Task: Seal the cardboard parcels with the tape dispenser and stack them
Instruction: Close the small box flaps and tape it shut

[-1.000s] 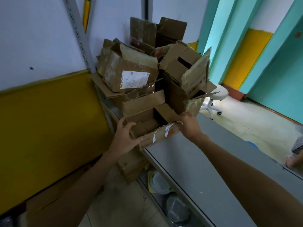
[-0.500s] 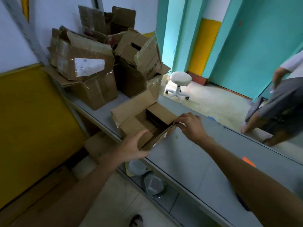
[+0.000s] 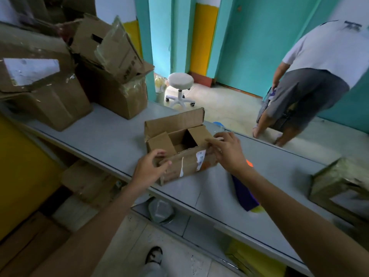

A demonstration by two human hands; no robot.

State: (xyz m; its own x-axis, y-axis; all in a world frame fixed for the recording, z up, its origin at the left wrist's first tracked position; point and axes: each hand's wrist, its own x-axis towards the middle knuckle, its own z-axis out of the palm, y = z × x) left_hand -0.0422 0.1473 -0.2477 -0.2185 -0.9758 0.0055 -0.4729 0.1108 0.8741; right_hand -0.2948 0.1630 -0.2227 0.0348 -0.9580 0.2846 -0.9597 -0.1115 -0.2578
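Open cardboard box (image 3: pixel 185 162) sits on grey table (image 3: pixel 111 132), centre, at the near edge; four flaps up, interior visible. Left hand (image 3: pixel 148 168) grasps the near-left corner, fingers curled over the near flap. Right hand (image 3: pixel 229 150) grasps the box's right end. Stacked worn boxes (image 3: pixel 60 92) far left. Taped parcel (image 3: pixel 339 180) at right.

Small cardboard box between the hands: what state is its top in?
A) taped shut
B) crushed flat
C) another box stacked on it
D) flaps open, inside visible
D: the small cardboard box stands on the grey table with its flaps raised and its dark inside showing, while the left hand and right hand grip its near edge.
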